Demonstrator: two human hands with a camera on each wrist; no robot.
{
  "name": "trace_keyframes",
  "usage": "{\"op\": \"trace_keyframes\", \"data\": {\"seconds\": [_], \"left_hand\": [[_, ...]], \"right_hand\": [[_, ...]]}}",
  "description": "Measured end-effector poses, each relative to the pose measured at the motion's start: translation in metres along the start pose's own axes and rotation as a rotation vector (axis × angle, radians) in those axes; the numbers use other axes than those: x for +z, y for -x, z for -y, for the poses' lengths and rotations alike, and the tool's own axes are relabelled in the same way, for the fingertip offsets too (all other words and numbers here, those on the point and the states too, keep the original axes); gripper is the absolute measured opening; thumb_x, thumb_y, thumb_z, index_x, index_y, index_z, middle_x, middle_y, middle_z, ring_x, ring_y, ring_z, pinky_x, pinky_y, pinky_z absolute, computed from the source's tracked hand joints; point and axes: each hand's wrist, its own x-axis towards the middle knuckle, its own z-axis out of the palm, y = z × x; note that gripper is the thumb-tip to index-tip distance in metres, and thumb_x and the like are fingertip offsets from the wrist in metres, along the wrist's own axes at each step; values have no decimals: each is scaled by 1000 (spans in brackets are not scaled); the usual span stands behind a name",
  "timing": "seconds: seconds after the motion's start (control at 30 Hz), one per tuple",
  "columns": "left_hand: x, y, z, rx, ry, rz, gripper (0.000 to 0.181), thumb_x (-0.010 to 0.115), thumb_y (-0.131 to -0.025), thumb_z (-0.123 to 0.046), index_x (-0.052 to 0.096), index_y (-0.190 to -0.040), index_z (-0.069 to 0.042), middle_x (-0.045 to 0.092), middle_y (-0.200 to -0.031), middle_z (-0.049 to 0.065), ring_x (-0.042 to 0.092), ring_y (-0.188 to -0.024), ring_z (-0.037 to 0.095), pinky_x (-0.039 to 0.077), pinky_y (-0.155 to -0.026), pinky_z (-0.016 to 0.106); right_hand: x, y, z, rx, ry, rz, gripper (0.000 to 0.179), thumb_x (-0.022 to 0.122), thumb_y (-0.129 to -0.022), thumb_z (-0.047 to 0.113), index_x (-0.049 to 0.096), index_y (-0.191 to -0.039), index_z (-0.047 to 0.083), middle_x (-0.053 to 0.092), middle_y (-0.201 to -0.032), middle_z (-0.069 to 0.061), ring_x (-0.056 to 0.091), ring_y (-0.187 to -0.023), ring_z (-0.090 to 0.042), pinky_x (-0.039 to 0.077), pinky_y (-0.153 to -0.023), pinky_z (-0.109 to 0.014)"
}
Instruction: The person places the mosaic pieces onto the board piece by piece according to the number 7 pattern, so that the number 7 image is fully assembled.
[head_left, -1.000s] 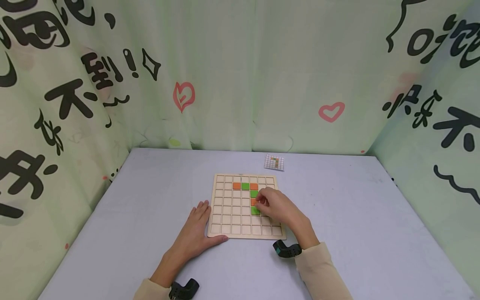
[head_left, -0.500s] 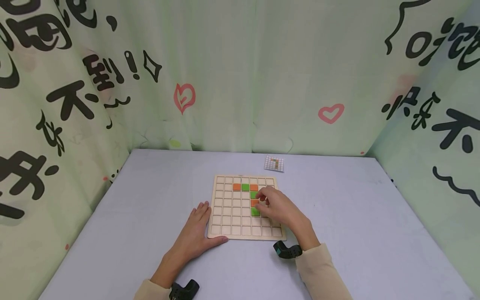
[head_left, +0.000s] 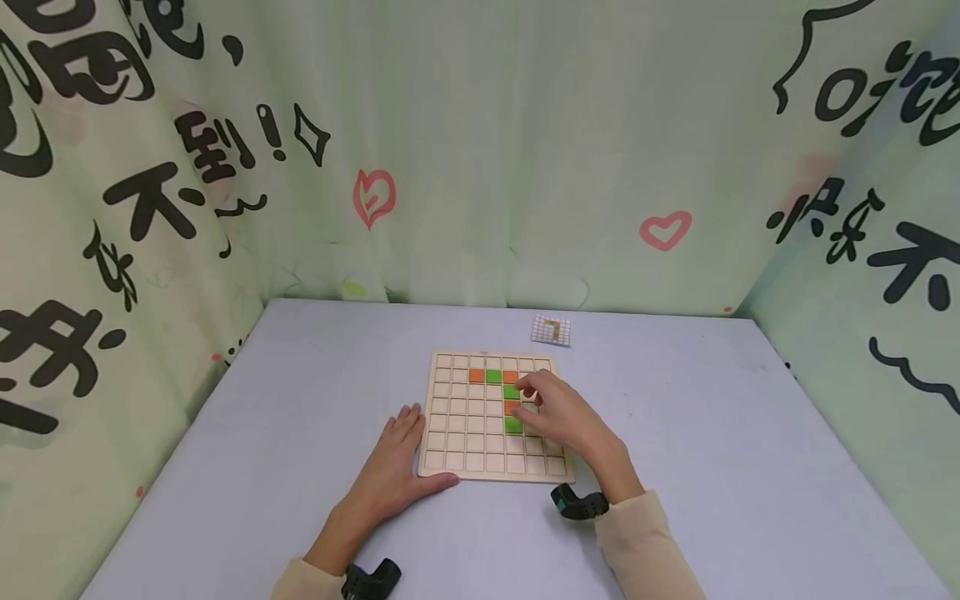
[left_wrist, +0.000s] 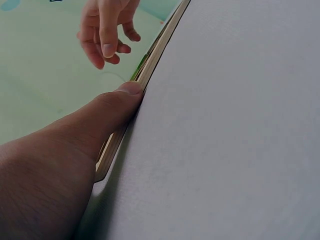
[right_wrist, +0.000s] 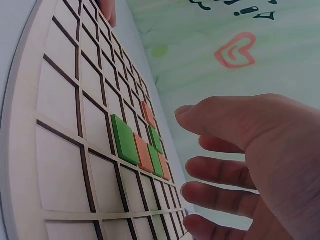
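A wooden grid board [head_left: 454, 460] lies on the table, with several green and orange square tiles in its cells. An orange tile [head_left: 476, 376] begins a short row near the far edge, and a column comes down toward me, ending in a green tile [head_left: 513, 426]. My left hand [head_left: 390, 475] rests with straight fingers along the board's left edge, its thumb against the front edge. Over the right part of the board is my right hand [head_left: 566, 417], thumb and fingers apart. Nothing sits between them in the right wrist view, where the near green tile [right_wrist: 125, 141] lies in its cell.
A small pattern card [head_left: 551, 330] with a coloured grid lies behind the board, close to the table's far edge. The white table [head_left: 712, 433] extends on both sides. A pale green curtain [head_left: 450, 167] with black lettering and hearts hangs around it.
My right thumb and fingertips have spread farther apart above the tiles. The left hand keeps its place at the board, and the head view has shifted slightly.
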Motion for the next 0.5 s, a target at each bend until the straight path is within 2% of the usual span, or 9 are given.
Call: {"op": "trace_keyframes", "data": {"seconds": [0.33,0.5], "left_hand": [[0,0,-1,-3,-1,0,109,75,-77,-65,36,-153,3,31,-163,19,22,-155,33,20,-128,50],[0,0,-1,0,-7,-6,109,75,-77,-64,37,-152,4,32,-162,20,23,-155,34,21,-128,50]], "right_hand": [[-4,10,-8,12,11,-20,42,71,-93,30,62,-128,9,62,-126,-5,58,-104,-21,54,-89,-39],[-6,15,-14,-17,31,-46,44,70,-92,28,61,-129,8,62,-124,-6,58,-104,-21,53,-86,-38]]}}
